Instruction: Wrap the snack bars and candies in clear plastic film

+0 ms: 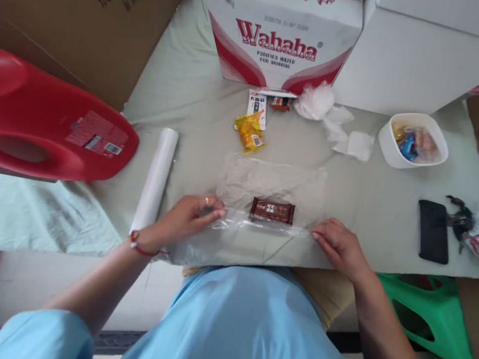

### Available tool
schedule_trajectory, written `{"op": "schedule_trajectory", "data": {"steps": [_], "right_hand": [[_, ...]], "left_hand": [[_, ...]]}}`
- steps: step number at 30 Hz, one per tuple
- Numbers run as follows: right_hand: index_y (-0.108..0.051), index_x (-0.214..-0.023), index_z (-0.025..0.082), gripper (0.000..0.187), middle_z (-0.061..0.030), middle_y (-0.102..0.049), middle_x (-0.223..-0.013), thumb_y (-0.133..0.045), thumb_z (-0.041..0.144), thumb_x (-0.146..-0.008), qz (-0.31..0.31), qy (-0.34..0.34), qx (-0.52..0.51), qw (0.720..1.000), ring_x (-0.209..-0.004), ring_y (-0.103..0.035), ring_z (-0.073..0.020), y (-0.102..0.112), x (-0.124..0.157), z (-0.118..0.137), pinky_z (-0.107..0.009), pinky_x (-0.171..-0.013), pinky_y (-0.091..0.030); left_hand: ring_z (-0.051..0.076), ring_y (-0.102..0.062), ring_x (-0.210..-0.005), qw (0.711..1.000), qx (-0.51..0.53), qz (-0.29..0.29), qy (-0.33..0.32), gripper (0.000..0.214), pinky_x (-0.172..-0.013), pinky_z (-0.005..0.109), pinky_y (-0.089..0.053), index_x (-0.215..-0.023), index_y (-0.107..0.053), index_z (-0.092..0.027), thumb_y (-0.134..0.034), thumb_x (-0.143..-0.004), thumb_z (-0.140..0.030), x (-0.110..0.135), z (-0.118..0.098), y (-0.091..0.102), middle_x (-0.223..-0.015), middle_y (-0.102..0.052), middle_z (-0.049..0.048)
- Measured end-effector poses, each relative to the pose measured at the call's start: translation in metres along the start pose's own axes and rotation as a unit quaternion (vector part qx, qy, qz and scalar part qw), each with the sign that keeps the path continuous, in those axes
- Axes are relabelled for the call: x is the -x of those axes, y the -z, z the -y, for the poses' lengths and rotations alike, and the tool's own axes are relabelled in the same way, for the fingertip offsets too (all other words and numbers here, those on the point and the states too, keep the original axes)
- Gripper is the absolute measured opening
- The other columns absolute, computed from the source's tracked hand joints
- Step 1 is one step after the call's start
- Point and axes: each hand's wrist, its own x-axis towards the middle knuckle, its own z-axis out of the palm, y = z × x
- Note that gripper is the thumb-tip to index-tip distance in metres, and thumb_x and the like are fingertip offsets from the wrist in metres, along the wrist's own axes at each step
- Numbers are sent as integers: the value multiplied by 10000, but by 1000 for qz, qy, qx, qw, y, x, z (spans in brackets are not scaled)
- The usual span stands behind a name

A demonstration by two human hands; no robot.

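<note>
A clear plastic bag (274, 179) lies flat on the cloth-covered table in front of me. On its near part, or inside it, rests a brown wrapped snack bar (272, 211); which of the two I cannot tell. My left hand (197, 214), with a ring and a red bracelet, pinches the bag's near left corner. At the near right corner my right hand (336, 245) pinches the same bag between thumb and fingers. A white roll of plastic (155, 181) lies just left of my left hand.
Behind the bag are a yellow snack packet (250, 132), crumpled white tissue (319, 102) and a Wahaha carton (285, 40). To the right stand a white tub of packets (408, 162) and a black phone (433, 231). A red jug (48, 117) lies at left. A green stool (440, 323) stands below.
</note>
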Motion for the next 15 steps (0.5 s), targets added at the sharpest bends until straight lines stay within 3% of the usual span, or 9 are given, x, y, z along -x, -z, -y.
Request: {"op": "schedule_trajectory", "data": {"steps": [5,9,12,15], "right_hand": [[-754,-988,238,286,-58,-736,-866,-541,415,-1057,-29,-56,60,996,-849,-666,-221,6,-39,-31,-347,-797,-518],[-771,-1027,216,262,-88,-741,-906,-557,366,-1012,-33,-79,130,988,-891,-655,-253,-2,-52,-52,-387,-834,-528],[-770,-1162,204,283,-141,-724,-1066,-570,307,-991,-116,-74,202,970,-1024,-620,-299,-4,-56,-42,-458,-919,-532],[-759,-1229,245,295,-138,-695,-1171,-547,280,-1026,-172,-34,180,968,-1101,-614,-289,-11,-61,-15,-459,-958,-542]], "left_hand": [[221,-638,-746,997,-20,-52,53,325,-715,330,-498,-879,-702,-223,-589,-920,-525,-48,8,6,-789,-720,32],[238,-647,-792,991,-80,-87,65,230,-782,370,-530,-924,-701,-226,-567,-908,-413,-65,18,3,-867,-722,57],[284,-658,-992,968,-151,-193,61,240,-962,457,-538,-1061,-706,-192,-598,-874,-296,-63,22,3,-1060,-705,110],[317,-624,-1122,926,-198,-317,49,254,-1053,523,-505,-1119,-702,-171,-621,-895,-258,-51,12,0,-1118,-665,133]]}}
